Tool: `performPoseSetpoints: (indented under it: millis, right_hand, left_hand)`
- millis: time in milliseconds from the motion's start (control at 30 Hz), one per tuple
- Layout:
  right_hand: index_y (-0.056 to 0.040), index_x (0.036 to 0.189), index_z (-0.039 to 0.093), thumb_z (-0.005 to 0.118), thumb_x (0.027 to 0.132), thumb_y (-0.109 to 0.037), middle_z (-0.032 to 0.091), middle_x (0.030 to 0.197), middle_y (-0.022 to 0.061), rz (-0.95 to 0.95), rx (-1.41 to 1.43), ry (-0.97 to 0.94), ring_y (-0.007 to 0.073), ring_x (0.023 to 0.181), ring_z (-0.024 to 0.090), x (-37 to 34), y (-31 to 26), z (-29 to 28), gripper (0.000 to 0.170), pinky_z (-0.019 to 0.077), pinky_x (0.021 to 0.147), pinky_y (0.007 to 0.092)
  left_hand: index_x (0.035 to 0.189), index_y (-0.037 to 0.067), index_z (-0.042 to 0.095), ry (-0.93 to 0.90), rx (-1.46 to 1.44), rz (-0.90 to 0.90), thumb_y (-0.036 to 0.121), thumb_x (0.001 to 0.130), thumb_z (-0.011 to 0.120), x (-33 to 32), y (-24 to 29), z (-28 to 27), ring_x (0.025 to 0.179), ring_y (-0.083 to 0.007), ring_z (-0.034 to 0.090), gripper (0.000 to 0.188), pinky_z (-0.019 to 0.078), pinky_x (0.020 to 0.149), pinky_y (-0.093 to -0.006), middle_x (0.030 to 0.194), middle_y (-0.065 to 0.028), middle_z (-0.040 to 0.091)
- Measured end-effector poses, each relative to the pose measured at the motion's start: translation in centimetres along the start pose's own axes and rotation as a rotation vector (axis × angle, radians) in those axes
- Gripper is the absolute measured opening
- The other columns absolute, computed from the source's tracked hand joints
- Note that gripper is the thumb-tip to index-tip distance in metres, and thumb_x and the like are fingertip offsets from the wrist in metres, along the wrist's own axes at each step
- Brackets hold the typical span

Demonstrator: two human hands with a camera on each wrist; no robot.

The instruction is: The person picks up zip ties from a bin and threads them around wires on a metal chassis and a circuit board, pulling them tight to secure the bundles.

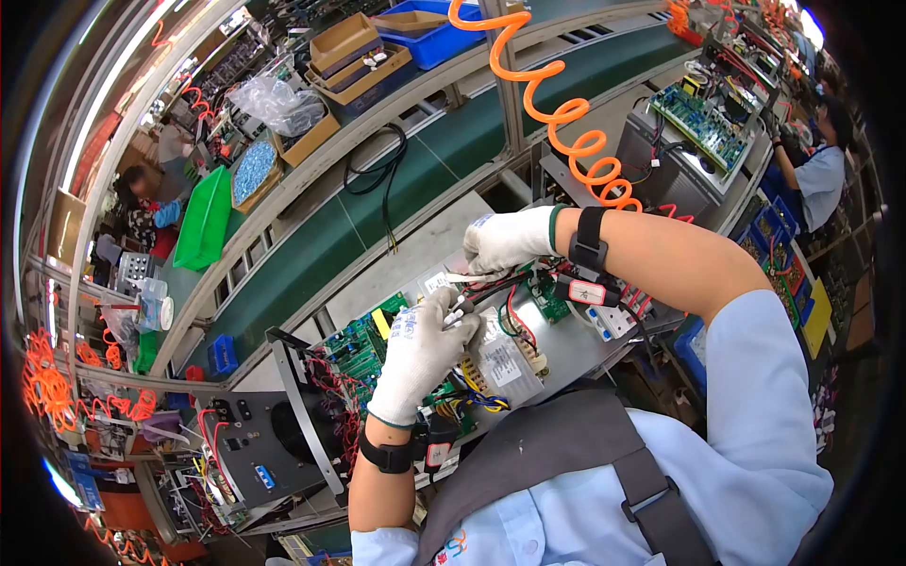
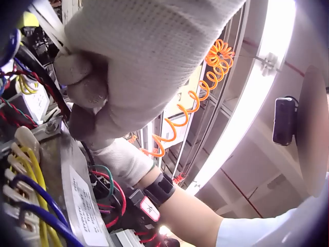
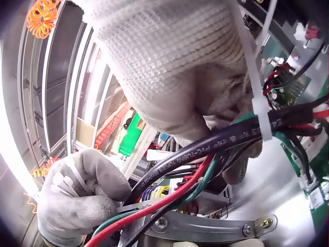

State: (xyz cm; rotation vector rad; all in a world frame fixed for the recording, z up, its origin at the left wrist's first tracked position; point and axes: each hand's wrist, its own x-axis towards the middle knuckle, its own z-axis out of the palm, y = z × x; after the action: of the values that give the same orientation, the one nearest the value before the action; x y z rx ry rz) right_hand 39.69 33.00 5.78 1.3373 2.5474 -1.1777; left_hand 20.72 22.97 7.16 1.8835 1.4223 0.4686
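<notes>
Both hands wear white knit gloves with greyish fingertips. The left hand has curled fingers holding several white cable ties. Above the chassis, the right hand bends its fingers around a cable bundle; the right wrist view shows this hand behind a thick black cable. A white cable tie loops around that cable, its tail pointing up. Red wire and green wires run beneath. A metal box with a white label sits beside the left hand.
Green circuit boards and a fan panel lie to the left. An orange coiled hose hangs overhead. Beyond the bench run a green conveyor and a green bin. Another person is at the far right.
</notes>
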Motion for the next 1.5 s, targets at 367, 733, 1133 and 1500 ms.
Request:
performPoseSetpoints:
  millis: [367,733,1133,1500]
  right_hand:
    - [0.0024,0.098,0.066,0.062,0.089,-0.035,0.068,0.082,0.0151,0.065,0.247,0.056,0.0258,0.074,0.064,0.6,0.6,0.5,0.038,0.0485,0.069,0.0351]
    - [0.0024,0.098,0.065,0.065,0.088,-0.044,0.065,0.081,0.0104,-0.023,0.48,0.075,0.0166,0.072,0.06,-0.6,0.0,1.6,0.048,0.0478,0.067,0.0329]
    - [0.0018,0.113,0.062,0.061,0.091,-0.037,0.069,0.096,0.0103,-0.101,0.468,-0.114,0.0173,0.087,0.064,-2.0,0.1,-0.5,0.044,0.0493,0.079,0.0309]
    - [-0.0033,0.112,0.059,0.055,0.093,-0.027,0.068,0.093,0.0141,-0.108,-0.245,0.046,0.0289,0.087,0.066,-1.2,-0.8,3.6,0.031,0.0504,0.079,0.0366]
  left_hand:
    - [0.105,-0.001,0.063,0.134,-0.632,-0.226,0.004,0.085,0.063,0.4,1.1,-0.3,0.061,-0.0041,0.053,0.021,0.0452,0.056,-0.02,0.073,0.0009,0.06]
    - [0.094,-0.004,0.067,0.063,-0.388,-0.23,0.005,0.085,0.064,2.7,-2.2,0.8,0.067,-0.0044,0.052,0.013,0.044,0.06,-0.0221,0.077,0.0034,0.063]
    - [0.109,-0.002,0.064,0.127,-0.423,-0.217,0.018,0.089,0.06,1.9,-1.6,1.5,0.051,-0.0055,0.05,0.029,0.041,0.048,-0.0235,0.063,0.0005,0.056]
    - [0.089,0.003,0.06,0.192,-0.438,-0.194,0.013,0.089,0.061,1.6,-1.9,2.7,0.057,-0.003,0.045,0.01,0.0338,0.05,-0.0195,0.067,0.0041,0.053]
